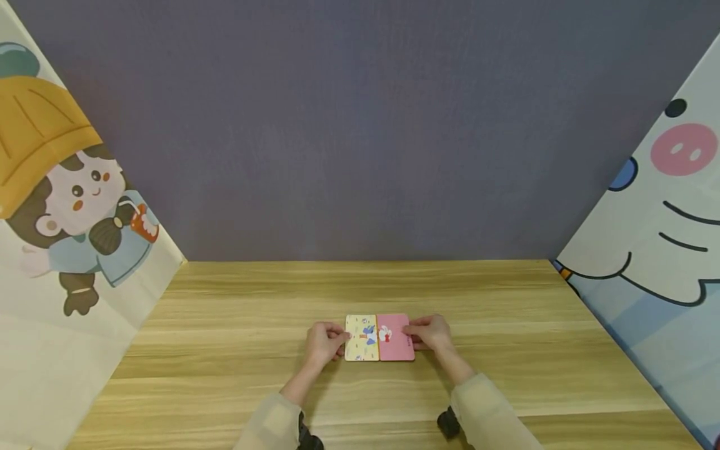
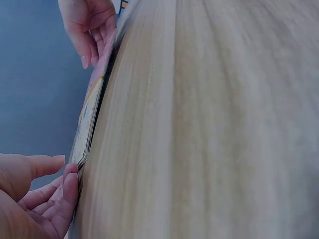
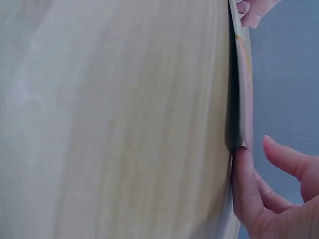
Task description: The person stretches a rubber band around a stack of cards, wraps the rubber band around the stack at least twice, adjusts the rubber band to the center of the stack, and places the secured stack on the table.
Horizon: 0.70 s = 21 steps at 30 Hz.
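Observation:
A small notebook (image 1: pixel 362 337) lies spread with its covers up, a yellow patterned half on the left and a pink half with a white rabbit on the right. My left hand (image 1: pixel 325 342) holds the yellow end, fingers at the edge and thumb over the cover. At the pink end, my right hand (image 1: pixel 432 334) holds the edge in the same way. The left wrist view shows page edges of the notebook (image 2: pixel 88 132) beside my left fingertips. In the right wrist view a dark gap shows under the pink half (image 3: pixel 245 104), and my right thumb stands out from the cover.
The notebook is over a wood-grain table (image 1: pixel 253 294). A dark grey panel (image 1: pixel 360 137) rises at the back. Printed cartoon panels stand at the left (image 1: pixel 34 350) and right (image 1: pixel 664 325). Dark wrist devices (image 1: pixel 448 423) sit by the light sleeves (image 1: pixel 489 412).

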Each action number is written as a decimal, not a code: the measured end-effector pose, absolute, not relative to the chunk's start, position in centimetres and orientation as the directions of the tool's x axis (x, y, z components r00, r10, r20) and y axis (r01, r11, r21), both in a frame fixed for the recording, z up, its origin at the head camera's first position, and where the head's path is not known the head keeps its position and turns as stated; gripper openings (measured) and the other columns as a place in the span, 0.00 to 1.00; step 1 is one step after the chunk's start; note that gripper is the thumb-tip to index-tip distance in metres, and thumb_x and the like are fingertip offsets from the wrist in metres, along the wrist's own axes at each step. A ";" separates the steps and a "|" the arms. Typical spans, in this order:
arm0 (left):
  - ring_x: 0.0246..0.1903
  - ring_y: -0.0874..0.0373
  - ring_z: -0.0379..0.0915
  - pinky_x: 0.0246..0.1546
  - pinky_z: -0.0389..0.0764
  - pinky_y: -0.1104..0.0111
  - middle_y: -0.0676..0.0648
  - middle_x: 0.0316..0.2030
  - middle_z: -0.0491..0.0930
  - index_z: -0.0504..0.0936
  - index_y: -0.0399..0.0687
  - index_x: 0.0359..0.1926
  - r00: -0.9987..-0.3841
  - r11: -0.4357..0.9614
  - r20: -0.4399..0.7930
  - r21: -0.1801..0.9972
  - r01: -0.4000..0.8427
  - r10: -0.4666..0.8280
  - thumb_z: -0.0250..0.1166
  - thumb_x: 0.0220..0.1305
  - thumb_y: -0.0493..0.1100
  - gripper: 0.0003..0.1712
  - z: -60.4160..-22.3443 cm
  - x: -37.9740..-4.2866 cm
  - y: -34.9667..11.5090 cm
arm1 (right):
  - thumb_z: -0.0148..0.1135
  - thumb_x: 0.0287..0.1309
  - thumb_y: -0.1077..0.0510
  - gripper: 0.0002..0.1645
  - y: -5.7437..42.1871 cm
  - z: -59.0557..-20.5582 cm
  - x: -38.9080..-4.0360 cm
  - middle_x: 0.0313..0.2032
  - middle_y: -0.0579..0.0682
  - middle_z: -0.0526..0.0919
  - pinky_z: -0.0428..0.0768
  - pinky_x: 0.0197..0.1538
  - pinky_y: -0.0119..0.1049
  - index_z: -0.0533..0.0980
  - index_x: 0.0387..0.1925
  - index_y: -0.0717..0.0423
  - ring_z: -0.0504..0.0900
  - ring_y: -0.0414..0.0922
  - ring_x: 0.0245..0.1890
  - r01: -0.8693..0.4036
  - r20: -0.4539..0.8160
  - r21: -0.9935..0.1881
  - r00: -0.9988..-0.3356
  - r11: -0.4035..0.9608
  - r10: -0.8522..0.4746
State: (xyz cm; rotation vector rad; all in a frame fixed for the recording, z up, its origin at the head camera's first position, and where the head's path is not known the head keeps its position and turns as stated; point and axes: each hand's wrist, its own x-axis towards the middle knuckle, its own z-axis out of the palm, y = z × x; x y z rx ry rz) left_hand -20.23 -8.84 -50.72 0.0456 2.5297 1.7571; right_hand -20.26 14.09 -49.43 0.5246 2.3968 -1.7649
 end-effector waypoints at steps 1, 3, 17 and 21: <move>0.10 0.59 0.71 0.10 0.76 0.69 0.45 0.14 0.75 0.78 0.30 0.28 -0.997 0.349 -0.035 0.937 -0.010 0.065 0.64 0.50 0.32 0.06 -50.7 -20.2 -8.9 | 0.64 0.46 0.66 0.17 14.1 -49.4 -20.2 0.24 0.58 0.81 0.81 0.27 0.37 0.74 0.38 0.75 0.80 0.45 0.22 0.349 -0.301 -0.902 -0.931 0.256 0.207; 0.11 0.59 0.71 0.11 0.77 0.69 0.45 0.14 0.75 0.78 0.30 0.29 -0.996 0.349 -0.045 0.937 -0.016 0.076 0.64 0.51 0.33 0.06 -50.6 -20.2 -8.9 | 0.63 0.47 0.67 0.17 14.2 -49.3 -20.1 0.24 0.59 0.80 0.81 0.28 0.37 0.73 0.39 0.76 0.80 0.45 0.22 0.349 -0.305 -0.902 -0.931 0.253 0.198; 0.14 0.55 0.72 0.13 0.78 0.67 0.41 0.21 0.76 0.76 0.28 0.35 -0.996 0.345 -0.012 0.938 0.018 0.084 0.60 0.57 0.36 0.11 -50.2 -19.6 -9.7 | 0.60 0.49 0.67 0.16 15.2 -48.9 -19.2 0.28 0.57 0.79 0.81 0.29 0.37 0.72 0.40 0.75 0.79 0.47 0.26 0.250 -0.192 -0.924 -0.958 0.289 0.215; 0.15 0.54 0.73 0.12 0.76 0.71 0.41 0.23 0.75 0.77 0.29 0.35 -0.994 0.404 0.067 0.910 0.095 0.083 0.58 0.59 0.38 0.12 -50.1 -19.5 -10.0 | 0.59 0.52 0.65 0.14 15.8 -49.1 -19.0 0.29 0.56 0.79 0.80 0.29 0.32 0.75 0.39 0.71 0.78 0.47 0.29 0.131 -0.045 -0.909 -0.975 0.397 0.219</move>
